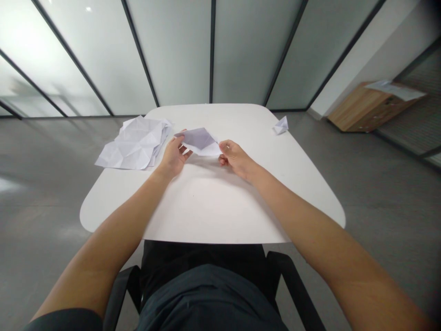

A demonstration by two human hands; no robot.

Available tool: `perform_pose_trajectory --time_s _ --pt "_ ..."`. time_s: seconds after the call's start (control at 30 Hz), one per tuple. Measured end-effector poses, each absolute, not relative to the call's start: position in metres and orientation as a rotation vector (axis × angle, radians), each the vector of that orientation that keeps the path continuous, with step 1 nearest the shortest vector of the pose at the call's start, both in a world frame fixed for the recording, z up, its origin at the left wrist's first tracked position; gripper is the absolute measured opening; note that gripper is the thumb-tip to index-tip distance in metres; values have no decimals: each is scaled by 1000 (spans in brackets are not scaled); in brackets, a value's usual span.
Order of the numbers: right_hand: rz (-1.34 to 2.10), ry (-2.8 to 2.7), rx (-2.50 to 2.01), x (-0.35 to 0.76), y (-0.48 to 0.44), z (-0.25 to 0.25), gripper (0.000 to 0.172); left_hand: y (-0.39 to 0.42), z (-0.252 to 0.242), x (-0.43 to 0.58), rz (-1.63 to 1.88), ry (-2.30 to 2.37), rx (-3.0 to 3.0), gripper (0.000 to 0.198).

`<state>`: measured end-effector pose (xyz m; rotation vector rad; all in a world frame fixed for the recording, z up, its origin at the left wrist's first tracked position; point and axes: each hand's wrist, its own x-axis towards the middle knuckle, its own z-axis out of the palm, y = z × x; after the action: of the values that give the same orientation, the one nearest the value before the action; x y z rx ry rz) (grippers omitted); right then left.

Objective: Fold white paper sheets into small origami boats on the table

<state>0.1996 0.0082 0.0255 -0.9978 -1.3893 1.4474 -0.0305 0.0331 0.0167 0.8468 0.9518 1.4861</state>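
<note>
A folded sheet of white paper (201,141) is held up between my two hands, a little above the table. My left hand (174,156) pinches its left end, thumb on top and some fingers spread beneath. At the right corner, the thumb and fingers of my right hand (236,158) are closed on the paper. The paper has slanted creases and a shaded inner face toward me. Part of its underside is hidden.
A pile of creased white sheets (136,145) overhangs the table's left edge. One small folded paper piece (281,125) stands near the right edge. The white table (213,207) has rounded corners. Beyond are frosted glass panels (172,50) and a wooden cabinet (368,108).
</note>
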Motion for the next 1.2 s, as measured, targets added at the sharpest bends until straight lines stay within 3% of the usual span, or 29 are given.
perform_pose_trajectory --time_s 0.13,0.33,0.47,0.8,0.97,1.2 --pt "1364 -1511 -1095 201 6 26 70 33 20 -33 1458 931 784 35" --pt "570 -1989 -1313 198 5 15 61 30 24 -37 1421 905 864 43" --pt "333 -2102 -1377 198 5 16 59 29 24 -36 1422 900 894 46" --pt "554 -2003 -1314 205 4 21 75 26 23 -27 1506 954 992 41" --pt "453 -1818 -1119 202 0 29 52 27 20 -27 1499 1015 1024 39" --pt "464 -1871 -1047 189 0 24 62 17 22 -16 1402 922 1150 50"
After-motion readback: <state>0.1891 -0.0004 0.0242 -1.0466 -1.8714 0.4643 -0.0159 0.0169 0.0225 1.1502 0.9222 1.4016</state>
